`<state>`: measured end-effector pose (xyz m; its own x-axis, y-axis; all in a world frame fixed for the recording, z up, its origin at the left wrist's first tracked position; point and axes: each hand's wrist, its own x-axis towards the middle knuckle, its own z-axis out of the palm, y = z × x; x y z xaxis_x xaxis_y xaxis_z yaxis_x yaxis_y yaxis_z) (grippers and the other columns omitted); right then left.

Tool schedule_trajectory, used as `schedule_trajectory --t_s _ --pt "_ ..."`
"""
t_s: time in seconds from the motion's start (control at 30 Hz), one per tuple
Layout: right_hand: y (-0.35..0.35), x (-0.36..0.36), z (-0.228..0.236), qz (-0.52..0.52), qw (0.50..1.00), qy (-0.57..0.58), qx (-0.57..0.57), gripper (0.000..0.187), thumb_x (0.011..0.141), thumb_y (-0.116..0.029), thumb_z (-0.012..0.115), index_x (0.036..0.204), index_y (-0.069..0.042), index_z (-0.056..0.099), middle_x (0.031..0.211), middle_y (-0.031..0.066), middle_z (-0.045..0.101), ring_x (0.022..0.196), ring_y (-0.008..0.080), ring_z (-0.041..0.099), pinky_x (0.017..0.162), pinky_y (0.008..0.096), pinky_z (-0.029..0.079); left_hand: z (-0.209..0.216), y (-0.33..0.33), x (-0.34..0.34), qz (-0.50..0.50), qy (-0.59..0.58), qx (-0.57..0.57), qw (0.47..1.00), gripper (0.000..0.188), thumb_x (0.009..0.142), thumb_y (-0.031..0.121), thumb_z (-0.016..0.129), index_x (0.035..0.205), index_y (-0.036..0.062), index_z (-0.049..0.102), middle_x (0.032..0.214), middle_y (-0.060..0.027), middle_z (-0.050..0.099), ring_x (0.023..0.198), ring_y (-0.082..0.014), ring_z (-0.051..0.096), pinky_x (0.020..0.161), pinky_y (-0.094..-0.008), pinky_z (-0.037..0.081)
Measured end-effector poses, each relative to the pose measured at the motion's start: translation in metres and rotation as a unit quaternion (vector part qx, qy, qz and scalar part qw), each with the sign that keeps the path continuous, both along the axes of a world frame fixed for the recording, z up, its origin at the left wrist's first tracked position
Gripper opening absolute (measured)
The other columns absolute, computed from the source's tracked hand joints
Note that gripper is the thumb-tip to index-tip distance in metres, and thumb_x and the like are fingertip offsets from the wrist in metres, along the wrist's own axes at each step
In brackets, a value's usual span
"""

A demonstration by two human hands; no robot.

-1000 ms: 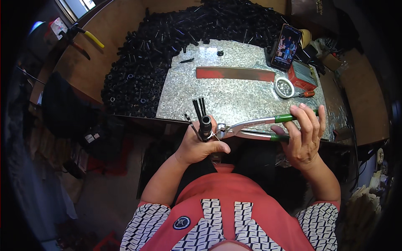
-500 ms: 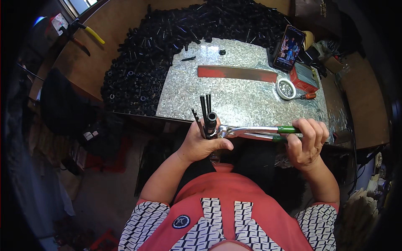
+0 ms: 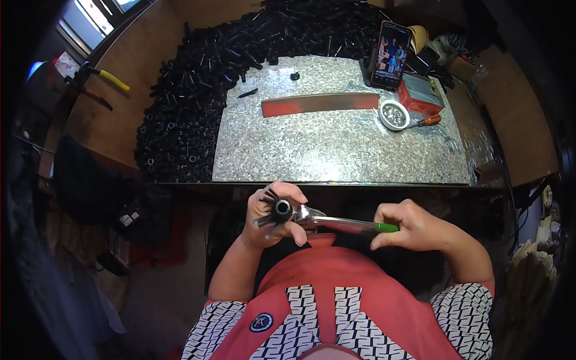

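My left hand (image 3: 258,219) is closed around a black hollow tube-shaped part (image 3: 282,208), its round open end facing up. Several thin black strips (image 3: 270,197) fan out beside the tube. From the right, silver pliers (image 3: 345,223) with green grips reach to the tube, and their head lies against or beside it at my left fingers. What the jaws grip is hidden. My right hand (image 3: 414,225) holds the pliers by the green handle end. Both hands are over my lap, in front of the table's near edge.
The speckled table top (image 3: 336,150) carries a red-brown strip (image 3: 321,103), a white bowl (image 3: 394,116) of small shiny bits, an orange-handled screwdriver (image 3: 429,120), a red box (image 3: 418,96) and a propped phone (image 3: 391,57). Black parts (image 3: 180,108) are heaped along its left and back. Yellow-handled pliers (image 3: 111,78) hang left.
Both hands have come down and nearer my body with the part and the pliers. The part has tilted so its open end faces up more, and the pliers' handles look closer together.
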<state>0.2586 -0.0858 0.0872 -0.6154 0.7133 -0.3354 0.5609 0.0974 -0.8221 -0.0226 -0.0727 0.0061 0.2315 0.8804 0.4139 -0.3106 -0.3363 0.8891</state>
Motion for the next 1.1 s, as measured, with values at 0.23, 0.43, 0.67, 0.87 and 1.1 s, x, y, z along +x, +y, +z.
schedule_trajectory --t_s 0.23,0.43,0.67,0.87,1.1 --pt "-0.007 0.004 -0.010 0.030 0.886 0.114 -0.449 0.044 0.077 0.000 0.072 0.112 0.002 0.045 0.077 0.0104 0.065 0.059 0.0153 0.064 0.050 0.0252 0.050 0.014 0.006 0.003 -0.109 0.076 0.079 0.988 0.052 0.056 0.020 0.089 0.099 0.0021 0.066 0.078 -0.0013 0.066 0.068 -0.0056 0.058 0.057 -0.0198 0.042" --pt "-0.014 -0.008 -0.007 -0.023 0.907 -0.020 0.420 0.048 0.076 -0.006 0.069 0.115 -0.001 0.043 0.098 0.0194 0.052 0.084 0.0330 0.056 0.077 0.0380 0.045 0.008 0.009 -0.005 -0.039 0.035 -0.015 0.999 0.050 0.058 0.020 0.088 0.098 0.0014 0.065 0.085 -0.0023 0.063 0.075 -0.0083 0.057 0.064 -0.0234 0.044" --pt "-0.009 0.003 -0.007 -0.031 0.900 0.173 -0.399 0.024 0.089 -0.010 0.059 0.107 0.002 0.049 0.066 0.0084 0.060 0.056 0.0143 0.062 0.051 0.0274 0.050 0.017 0.020 -0.007 -0.175 0.028 -0.035 0.984 0.047 0.055 0.008 0.089 0.096 0.0015 0.067 0.082 0.0026 0.062 0.074 -0.0041 0.057 0.065 -0.0209 0.044" --pt "-0.006 -0.007 -0.015 0.026 0.895 -0.031 0.445 0.060 0.071 -0.010 0.077 0.117 0.003 0.041 0.105 0.0213 0.053 0.085 0.0362 0.059 0.074 0.0410 0.048 0.019 0.016 -0.011 -0.097 0.020 -0.102 0.990 0.058 0.051 0.029 0.089 0.097 0.0002 0.067 0.084 -0.0025 0.061 0.073 -0.0093 0.054 0.063 -0.0249 0.041" --pt "0.001 0.008 -0.022 -0.078 0.884 0.180 -0.424 0.027 0.086 -0.017 0.066 0.097 0.004 0.055 0.075 0.0113 0.063 0.062 0.0190 0.064 0.061 0.0317 0.052 0.015 0.022 -0.012 -0.165 0.056 -0.031 0.984 0.044 0.060 0.004 0.087 0.098 0.0023 0.065 0.083 0.0035 0.062 0.078 -0.0039 0.056 0.068 -0.0212 0.046"
